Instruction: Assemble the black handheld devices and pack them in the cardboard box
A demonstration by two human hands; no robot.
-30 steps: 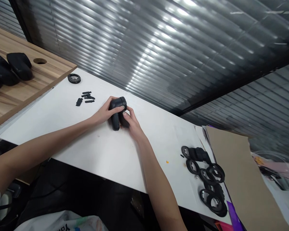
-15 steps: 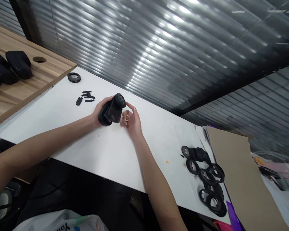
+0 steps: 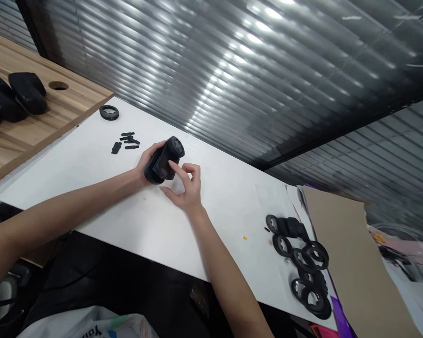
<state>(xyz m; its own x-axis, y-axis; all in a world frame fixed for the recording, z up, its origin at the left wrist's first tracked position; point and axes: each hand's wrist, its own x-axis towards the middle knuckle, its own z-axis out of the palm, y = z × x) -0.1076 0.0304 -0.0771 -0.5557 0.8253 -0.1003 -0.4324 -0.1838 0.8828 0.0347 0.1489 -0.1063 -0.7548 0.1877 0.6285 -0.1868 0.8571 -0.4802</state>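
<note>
A: Big to small. What's there?

B: Corrugated metal wall (image 3: pixel 211 70) behind; white table (image 3: pixel 225 202) below it. Wooden board (image 3: pixel 77 98) at far left, dark moulded shells (image 3: pixel 28 94) on it.

A: Hands?

B: Left hand (image 3: pixel 144 162) clamped round the outer side of a black housing (image 3: pixel 167 152); its fingers are mostly hidden. Right hand (image 3: pixel 190 190) spread: forefinger out, seemingly touching the housing's face, thumb well apart from it, just below the lower end.

A: Lie of the housing?

B: Above the table's middle, tilted; cannot tell if it touches the tabletop. Long axis slants from the round end, far and right, to the lower end, near and left. It lies forward-left of the right thumb; left palm nearer, right against it.

A: Smaller bits?

B: Stack of black rings (image 3: pixel 292 227) at right, lone ring (image 3: pixel 109 117) far left, small black tabs (image 3: pixel 116 148) just nearer.
</note>
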